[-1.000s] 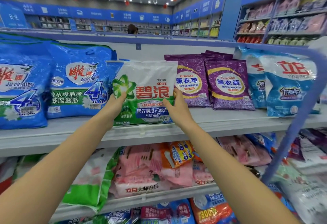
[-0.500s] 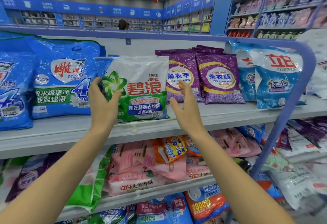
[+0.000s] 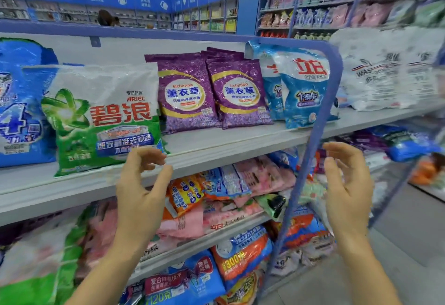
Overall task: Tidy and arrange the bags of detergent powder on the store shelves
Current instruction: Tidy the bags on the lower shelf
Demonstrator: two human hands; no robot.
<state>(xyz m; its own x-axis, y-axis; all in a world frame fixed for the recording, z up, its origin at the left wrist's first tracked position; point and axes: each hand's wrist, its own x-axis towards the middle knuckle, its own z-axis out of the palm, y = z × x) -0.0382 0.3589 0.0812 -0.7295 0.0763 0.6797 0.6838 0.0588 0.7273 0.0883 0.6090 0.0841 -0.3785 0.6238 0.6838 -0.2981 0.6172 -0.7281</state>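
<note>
Left hand [image 3: 142,191]: raised in front of the upper shelf's lip, fingers loosely curled and apart, holding nothing; near the lower right corner of the green-and-white bag but not touching it.

Right hand [image 3: 346,184]: raised to the right of the blue end post [image 3: 310,160], fingers parted and empty, in front of the lower shelves.

Green-and-white bag [image 3: 103,116]: upright on the upper shelf [image 3: 216,145], label forward, base close to the front lip. Judged set in place.

Purple bags [image 3: 212,92]: two fronts side by side with more behind, upright, just right of the green-and-white bag. Judged tidy.

Light blue bags [image 3: 303,87]: two upright at the right end of the upper shelf, the nearer one partly behind the post's curved top, its base near the lip.

Large blue bag [image 3: 21,112]: far left, upright, partly behind the green-and-white bag.

White bags [image 3: 387,71]: on the next bay to the right, blurred; arrangement unclear.

Middle shelf [image 3: 216,198]: pink, orange and blue bags lying heaped and overlapping. Judged the main work left. Lower shelf similar, partly blurred.

Progress: upper row looks done; lower rows not.

Edges and room: open strip of shelf in front of the purple bags; little between bags. The post stands between the hands, so a reach across must pass around it. Aisle floor right is open.
</note>
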